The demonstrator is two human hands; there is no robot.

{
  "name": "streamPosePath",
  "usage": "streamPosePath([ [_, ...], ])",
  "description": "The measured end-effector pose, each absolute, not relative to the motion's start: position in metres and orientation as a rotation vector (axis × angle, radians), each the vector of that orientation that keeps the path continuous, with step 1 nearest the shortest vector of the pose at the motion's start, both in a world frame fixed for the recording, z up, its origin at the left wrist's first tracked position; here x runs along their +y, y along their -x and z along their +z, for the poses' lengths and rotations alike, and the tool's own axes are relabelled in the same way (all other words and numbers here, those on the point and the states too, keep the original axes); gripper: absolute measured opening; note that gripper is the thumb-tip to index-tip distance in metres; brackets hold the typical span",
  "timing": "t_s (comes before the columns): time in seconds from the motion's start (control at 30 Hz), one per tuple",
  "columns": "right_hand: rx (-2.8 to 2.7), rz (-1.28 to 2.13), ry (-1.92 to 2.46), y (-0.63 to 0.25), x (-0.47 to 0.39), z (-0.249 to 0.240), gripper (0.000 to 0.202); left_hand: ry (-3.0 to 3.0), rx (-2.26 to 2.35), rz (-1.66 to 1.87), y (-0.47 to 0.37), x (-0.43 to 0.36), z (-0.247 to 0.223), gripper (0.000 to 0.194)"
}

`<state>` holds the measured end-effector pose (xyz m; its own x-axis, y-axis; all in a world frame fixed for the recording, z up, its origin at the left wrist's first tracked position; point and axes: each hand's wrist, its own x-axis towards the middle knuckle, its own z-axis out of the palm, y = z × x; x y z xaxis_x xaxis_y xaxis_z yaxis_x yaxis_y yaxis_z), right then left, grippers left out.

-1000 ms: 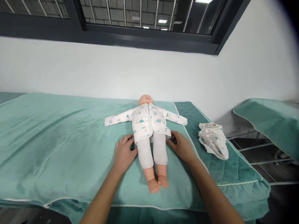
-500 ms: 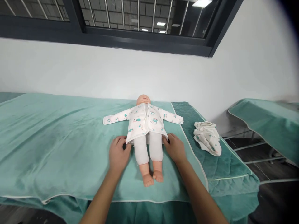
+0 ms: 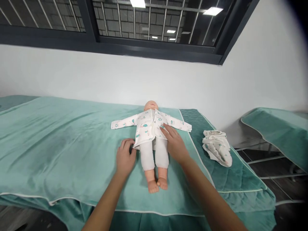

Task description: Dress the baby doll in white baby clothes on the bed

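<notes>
Baby doll (image 3: 152, 141) lies face-up on the green blanket (image 3: 60, 144), dressed in a soft, thin printed jacket (image 3: 148, 126); it looks light and is best gripped by the hem. Left hand (image 3: 125, 157) pinches the jacket's lower left hem. Right hand (image 3: 174, 144) rests flat, fingers spread, on its right front panel. Folded garment (image 3: 218, 147) lies well apart, rightward.

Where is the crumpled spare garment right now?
In the head view the crumpled printed garment lies on the darker quilted green cover, to the right of the baby doll and beyond the right hand, which rests on the doll's shirt.
</notes>
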<state>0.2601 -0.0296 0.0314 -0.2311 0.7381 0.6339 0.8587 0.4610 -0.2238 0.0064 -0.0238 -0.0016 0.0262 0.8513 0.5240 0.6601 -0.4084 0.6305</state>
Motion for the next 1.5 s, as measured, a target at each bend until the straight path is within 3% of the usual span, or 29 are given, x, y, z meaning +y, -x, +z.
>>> streamPosePath([
  [0.3,-2.319,-0.027,1.199,-0.258,-0.052,0.046,0.061,-2.084,1.620,1.203,-0.005,-0.024,0.000,0.013],
  [0.47,-2.102,0.184,1.141,-0.262,-0.053,0.048,0.042,-2.053,1.621,1.226,-0.006,-0.025,0.001,0.014],
  [0.7,-1.770,0.308,1.439,-0.243,0.024,0.080,0.050,-1.902,1.519,1.396,-0.003,-0.023,-0.006,0.032],
  [0.87,-1.892,0.357,1.567,-0.227,0.088,0.096,0.041,-1.857,1.561,1.369,-0.003,-0.020,-0.009,0.029],
  [1.33,-2.118,0.184,1.391,-0.228,0.094,0.084,0.039,-1.890,1.637,1.348,-0.006,-0.017,-0.010,0.025],
  [1.5,-2.214,-0.034,1.371,-0.224,0.090,0.082,0.041,-1.949,1.488,1.421,-0.004,-0.020,-0.007,0.040],
])
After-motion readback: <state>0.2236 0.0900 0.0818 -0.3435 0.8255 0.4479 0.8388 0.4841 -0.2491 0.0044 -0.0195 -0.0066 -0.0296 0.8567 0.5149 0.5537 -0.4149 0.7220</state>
